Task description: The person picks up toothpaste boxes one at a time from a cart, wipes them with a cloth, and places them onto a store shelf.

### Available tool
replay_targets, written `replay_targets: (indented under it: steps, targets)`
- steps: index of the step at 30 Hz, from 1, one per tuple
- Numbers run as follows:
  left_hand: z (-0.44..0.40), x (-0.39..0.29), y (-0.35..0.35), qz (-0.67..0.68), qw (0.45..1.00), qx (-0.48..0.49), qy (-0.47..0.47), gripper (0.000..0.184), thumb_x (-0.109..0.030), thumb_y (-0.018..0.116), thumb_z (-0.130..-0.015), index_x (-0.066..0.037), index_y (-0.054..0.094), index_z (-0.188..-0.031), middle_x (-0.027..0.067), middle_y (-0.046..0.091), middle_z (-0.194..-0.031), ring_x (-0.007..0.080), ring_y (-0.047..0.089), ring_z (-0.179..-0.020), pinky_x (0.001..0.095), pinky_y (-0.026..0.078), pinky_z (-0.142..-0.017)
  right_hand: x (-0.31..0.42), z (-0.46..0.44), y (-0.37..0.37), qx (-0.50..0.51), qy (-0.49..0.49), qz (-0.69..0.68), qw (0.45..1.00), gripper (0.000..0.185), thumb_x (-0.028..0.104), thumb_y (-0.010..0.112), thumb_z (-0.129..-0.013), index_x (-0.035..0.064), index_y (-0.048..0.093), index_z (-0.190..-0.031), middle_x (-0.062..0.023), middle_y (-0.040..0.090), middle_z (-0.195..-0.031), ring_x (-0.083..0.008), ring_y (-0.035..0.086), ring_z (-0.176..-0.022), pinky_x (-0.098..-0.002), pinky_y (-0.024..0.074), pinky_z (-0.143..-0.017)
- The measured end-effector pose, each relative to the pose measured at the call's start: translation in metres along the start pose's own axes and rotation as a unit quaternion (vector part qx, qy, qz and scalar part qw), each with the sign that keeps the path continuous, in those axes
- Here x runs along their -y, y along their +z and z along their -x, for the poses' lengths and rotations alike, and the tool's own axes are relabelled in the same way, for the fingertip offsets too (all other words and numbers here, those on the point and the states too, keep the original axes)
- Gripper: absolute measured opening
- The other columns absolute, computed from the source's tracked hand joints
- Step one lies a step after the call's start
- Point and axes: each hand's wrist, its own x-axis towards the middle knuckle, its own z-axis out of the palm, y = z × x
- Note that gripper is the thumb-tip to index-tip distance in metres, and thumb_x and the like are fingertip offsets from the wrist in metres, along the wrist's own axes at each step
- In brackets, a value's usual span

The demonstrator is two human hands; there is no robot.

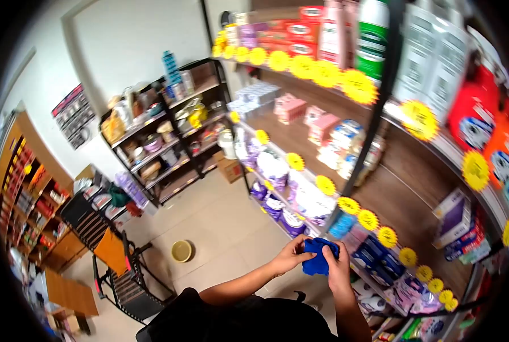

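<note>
A bunched blue cloth [316,263] is held between both of my hands, in front of the lower shelves. My left hand [289,256] grips its left side, thumb pressed over it. On the other side, my right hand [338,268] has its thumb on the cloth and its fingers wrapped behind, partly hidden. Just beyond the hands are blue packs [374,261] on a low shelf and a light-blue pack [341,226]. Yellow round price tags [348,205] line the shelf edge above.
Shelving with pink boxes [323,126], red detergent bottles [472,111] and purple packs [291,221] stands ahead and right. A yellowish bowl [181,251] lies on the tiled floor [214,222]. To the left is a reclining chair [130,290]; a cardboard box [228,167] stands by the back rack.
</note>
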Motion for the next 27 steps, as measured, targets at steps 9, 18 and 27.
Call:
replay_targets:
  steps: [9, 18, 27]
  targets:
    - [0.126, -0.089, -0.206, -0.059, 0.987, -0.112, 0.095, 0.060, 0.002, 0.068, -0.089, -0.009, 0.044, -0.143, 0.0063, 0.062, -0.113, 0.0151, 0.059, -0.108, 0.0321, 0.048, -0.097, -0.073, -0.011, 0.227, 0.290, 0.151, -0.049, 0.944, 0.056, 0.013, 0.078, -0.089, 0.0041, 0.052, -0.137, -0.0046, 0.059, -0.127, -0.0141, 0.055, -0.118, -0.0332, 0.0428, -0.105]
    - [0.168, -0.117, -0.343, -0.066, 0.960, -0.262, 0.076, 0.045, -0.023, 0.071, -0.097, -0.003, 0.053, -0.134, 0.0065, 0.064, -0.116, 0.0141, 0.059, -0.105, 0.0321, 0.050, -0.093, -0.114, -0.072, 0.386, 0.387, 0.184, -0.038, 0.903, 0.051, 0.023, 0.077, -0.091, -0.0002, 0.058, -0.132, -0.0067, 0.065, -0.122, -0.0147, 0.060, -0.112, -0.0327, 0.0455, -0.101]
    - [0.097, -0.149, -0.491, -0.109, 0.909, -0.399, 0.044, 0.032, -0.022, 0.073, -0.096, -0.002, 0.064, -0.119, 0.0031, 0.068, -0.096, 0.0111, 0.063, -0.088, 0.0271, 0.053, -0.079, -0.177, -0.230, 0.519, 0.425, 0.254, -0.105, 0.862, 0.052, 0.025, 0.072, -0.095, 0.0002, 0.053, -0.137, -0.0074, 0.061, -0.127, -0.0160, 0.056, -0.118, -0.0330, 0.0418, -0.105]
